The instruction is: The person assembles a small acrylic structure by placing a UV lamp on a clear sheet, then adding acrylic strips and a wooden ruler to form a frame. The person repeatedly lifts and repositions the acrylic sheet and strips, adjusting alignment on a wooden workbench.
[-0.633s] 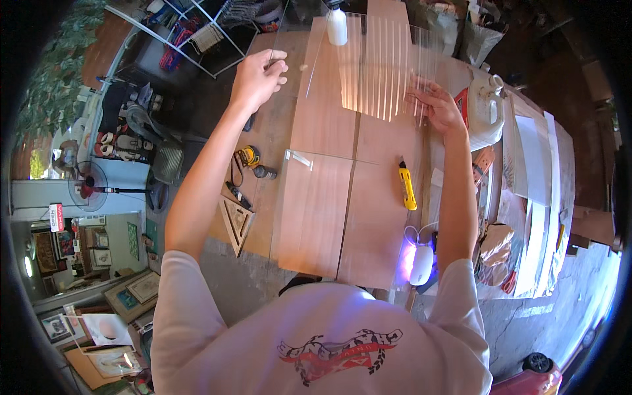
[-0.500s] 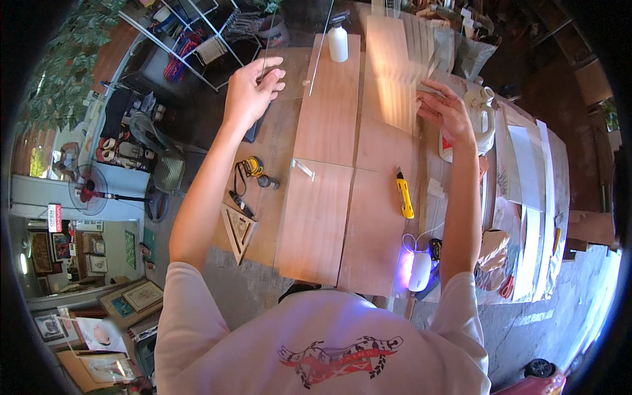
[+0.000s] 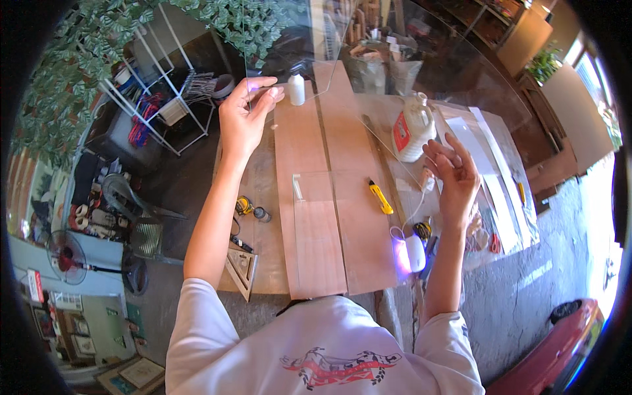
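A large clear sheet, apparently glass (image 3: 289,49), is raised above the table between my hands. Its thin edges and faint reflections make the full outline hard to follow. My left hand (image 3: 243,125) pinches its left edge between thumb and fingers. At its lower right edge, my right hand (image 3: 453,174) has bent fingers closed around the rim. Below, a smaller clear pane (image 3: 313,230) with a white mark near one corner lies on the reddish-brown boards (image 3: 368,243). A yellow utility knife (image 3: 380,197) rests on the boards to the right of that pane.
A white spray bottle (image 3: 296,89) stands at the far side, and a large white jug (image 3: 413,128) at the right. Nearer are a glowing white mouse-shaped device (image 3: 413,253), a yellow tape measure (image 3: 244,205) and a wooden triangle (image 3: 242,271). White strips (image 3: 497,191) lie farther right.
The held sheet has turned and now spreads across the upper view, where thin edges showed before. My right hand has come lower. The whole view has shifted, revealing more of the far background.
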Action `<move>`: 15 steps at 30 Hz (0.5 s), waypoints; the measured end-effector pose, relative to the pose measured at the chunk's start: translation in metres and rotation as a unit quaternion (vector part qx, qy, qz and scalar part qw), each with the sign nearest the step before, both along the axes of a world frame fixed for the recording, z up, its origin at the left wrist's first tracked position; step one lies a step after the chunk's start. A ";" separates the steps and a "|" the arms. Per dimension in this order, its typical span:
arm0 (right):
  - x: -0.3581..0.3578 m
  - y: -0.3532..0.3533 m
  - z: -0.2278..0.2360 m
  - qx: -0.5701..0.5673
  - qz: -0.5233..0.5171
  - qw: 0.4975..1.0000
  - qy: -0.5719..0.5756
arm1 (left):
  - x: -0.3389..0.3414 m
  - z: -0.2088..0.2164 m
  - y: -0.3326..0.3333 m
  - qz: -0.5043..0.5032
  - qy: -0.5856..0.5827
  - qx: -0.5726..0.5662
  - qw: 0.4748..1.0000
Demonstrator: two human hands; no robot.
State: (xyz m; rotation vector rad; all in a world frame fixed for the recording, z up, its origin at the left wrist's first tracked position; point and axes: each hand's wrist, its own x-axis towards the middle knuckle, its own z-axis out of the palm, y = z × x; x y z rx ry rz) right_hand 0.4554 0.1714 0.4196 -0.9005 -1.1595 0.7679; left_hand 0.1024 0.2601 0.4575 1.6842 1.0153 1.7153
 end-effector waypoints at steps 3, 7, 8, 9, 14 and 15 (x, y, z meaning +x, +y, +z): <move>-0.015 -0.062 -0.007 0.025 -0.065 0.997 -0.015 | -0.002 -0.003 -0.023 -0.051 -0.008 0.010 0.999; -0.027 -0.132 -0.004 0.028 -0.130 0.991 -0.019 | 0.002 -0.004 -0.049 -0.118 0.004 0.028 0.993; -0.028 -0.150 0.000 0.021 -0.138 0.990 -0.027 | 0.004 -0.004 -0.057 -0.122 0.011 0.022 0.992; -0.027 -0.166 0.007 0.011 -0.148 0.988 -0.033 | 0.008 -0.004 -0.065 -0.140 0.001 0.009 0.990; -0.011 -0.228 0.060 -0.029 -0.194 0.969 -0.151 | 0.029 -0.002 -0.111 -0.192 -0.030 -0.074 0.978; -0.005 -0.235 0.072 -0.027 -0.189 0.969 -0.159 | 0.034 -0.002 -0.122 -0.198 -0.039 -0.103 0.974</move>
